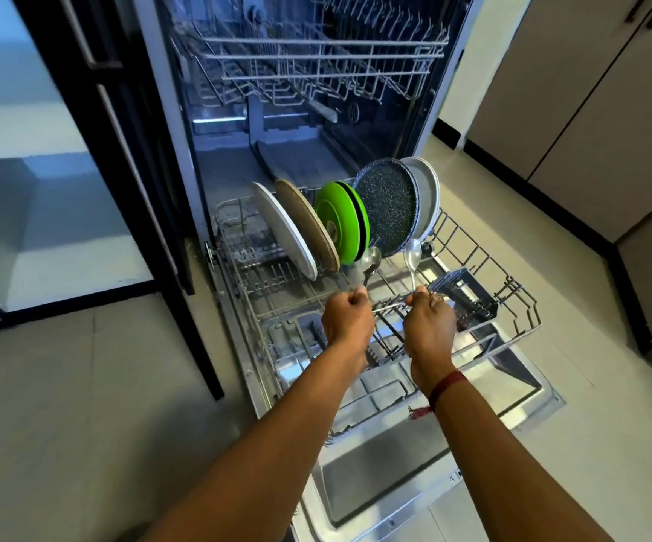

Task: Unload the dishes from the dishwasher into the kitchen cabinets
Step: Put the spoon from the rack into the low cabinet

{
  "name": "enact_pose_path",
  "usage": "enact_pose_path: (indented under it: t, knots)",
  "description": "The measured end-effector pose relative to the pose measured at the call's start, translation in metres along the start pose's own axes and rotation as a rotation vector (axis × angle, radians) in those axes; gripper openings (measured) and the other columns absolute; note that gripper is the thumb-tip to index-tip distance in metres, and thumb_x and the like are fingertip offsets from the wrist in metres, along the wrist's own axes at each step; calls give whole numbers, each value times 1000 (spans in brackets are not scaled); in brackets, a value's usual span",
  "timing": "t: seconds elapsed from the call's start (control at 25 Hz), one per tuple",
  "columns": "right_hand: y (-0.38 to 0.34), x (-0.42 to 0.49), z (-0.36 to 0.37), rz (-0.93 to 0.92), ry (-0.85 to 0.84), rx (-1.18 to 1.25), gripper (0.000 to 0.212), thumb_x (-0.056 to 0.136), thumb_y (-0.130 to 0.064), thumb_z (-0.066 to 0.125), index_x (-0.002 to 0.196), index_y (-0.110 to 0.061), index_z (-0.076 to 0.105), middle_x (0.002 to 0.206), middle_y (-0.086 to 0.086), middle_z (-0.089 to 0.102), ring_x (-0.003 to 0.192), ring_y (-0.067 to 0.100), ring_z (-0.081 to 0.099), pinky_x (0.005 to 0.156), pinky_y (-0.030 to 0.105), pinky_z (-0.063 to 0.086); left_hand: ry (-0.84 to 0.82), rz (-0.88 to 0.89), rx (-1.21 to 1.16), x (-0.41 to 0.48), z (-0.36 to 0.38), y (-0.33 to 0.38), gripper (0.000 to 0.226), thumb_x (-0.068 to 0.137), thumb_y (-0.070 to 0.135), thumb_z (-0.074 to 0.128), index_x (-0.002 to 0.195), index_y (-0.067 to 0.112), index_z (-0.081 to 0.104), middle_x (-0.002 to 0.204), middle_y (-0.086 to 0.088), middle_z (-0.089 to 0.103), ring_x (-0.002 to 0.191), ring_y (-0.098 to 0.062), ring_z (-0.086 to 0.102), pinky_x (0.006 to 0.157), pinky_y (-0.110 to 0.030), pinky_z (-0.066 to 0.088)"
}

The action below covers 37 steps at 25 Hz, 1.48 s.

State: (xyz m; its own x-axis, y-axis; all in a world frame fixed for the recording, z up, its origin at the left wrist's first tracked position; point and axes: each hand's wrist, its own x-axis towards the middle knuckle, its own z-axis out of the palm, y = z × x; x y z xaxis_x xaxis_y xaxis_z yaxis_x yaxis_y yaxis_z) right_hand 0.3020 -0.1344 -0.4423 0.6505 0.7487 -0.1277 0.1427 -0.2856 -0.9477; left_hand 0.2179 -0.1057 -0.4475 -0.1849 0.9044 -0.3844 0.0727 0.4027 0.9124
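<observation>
1. At the far left of the lower rack (527,307), a white plate (285,232) and a tan plate (308,224) stand on edge.
2. Left hand (347,314): fingers curled round the handle of the left spoon (370,259), bowl up; possibly more cutlery, blurred.
3. Centre: green plate (336,224) and speckled plate (389,211), slotted upright.
4. Right hand (430,318): fingers pinch the right spoon (412,254) by its handle.
5. Right: grey plate (429,193); cutlery basket (467,295) just beside the right hand.
6. Judgement: cutlery is out of the basket; every plate remains to unload.
</observation>
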Motion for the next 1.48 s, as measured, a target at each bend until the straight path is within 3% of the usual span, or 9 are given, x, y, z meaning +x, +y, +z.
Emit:
enact_pose_path:
  t: [0.12,0.36,0.48,0.68,0.84,1.08,1.24,1.4,1.48]
  knots:
    - [-3,-27,8,-12,-21,52,41,102,-33,36,65,-17,46,60,3,41,55,17,36,54,33,29,-46,-142,-255,-23,-21,-1,26,97,27,53,75,16,64,60,-1,57,55,-18,55,64,-35,53]
    - [-10,-111,26,-119,-83,84,45,102,-35,40,61,-17,49,58,1,50,56,20,45,54,33,33,250,143,-17,-89,-93,-22,30,96,34,54,71,17,62,64,2,59,59,-13,54,56,-30,45]
    - [-9,-158,38,-102,-170,146,43,101,-37,43,68,-13,58,64,1,60,63,17,55,60,33,42,398,170,42,-111,-131,-43,32,96,37,52,76,14,61,68,1,61,67,-20,59,64,-34,46]
    - [-10,-229,60,-65,-286,162,43,99,-44,44,71,-17,63,61,2,58,62,20,55,64,37,46,531,125,-126,-126,-200,-68,32,97,35,51,68,21,53,62,-1,56,60,-22,56,63,-45,52]
    - [-16,-277,75,-89,-387,165,40,99,-39,44,74,-14,63,59,1,53,57,16,49,54,29,39,597,110,-201,-127,-244,-73,33,96,35,51,68,20,55,59,0,52,58,-20,50,59,-43,47]
    - [-43,-326,144,-133,-505,126,38,98,-41,45,77,-17,65,56,1,50,54,14,47,52,29,37,630,139,-299,-108,-320,-42,34,97,27,51,65,15,54,59,-2,51,55,-13,46,52,-27,37]
    - [-73,-342,215,-131,-543,154,34,100,-39,43,84,-18,65,58,2,50,55,13,47,52,27,38,650,152,-267,-62,-381,-20,37,97,26,53,62,16,55,56,1,51,53,-11,44,51,-26,35]
    - [-97,-332,295,-124,-561,160,32,100,-38,44,88,-18,66,65,7,55,59,17,49,55,30,41,677,145,-273,-7,-430,10,25,98,25,52,86,13,70,75,0,62,69,-13,54,62,-26,42]
    - [-115,-325,329,-120,-576,151,31,100,-37,45,89,-19,67,71,8,62,63,19,54,60,34,45,671,122,-305,14,-449,28,23,99,20,50,97,13,72,86,5,62,72,-7,55,63,-17,42]
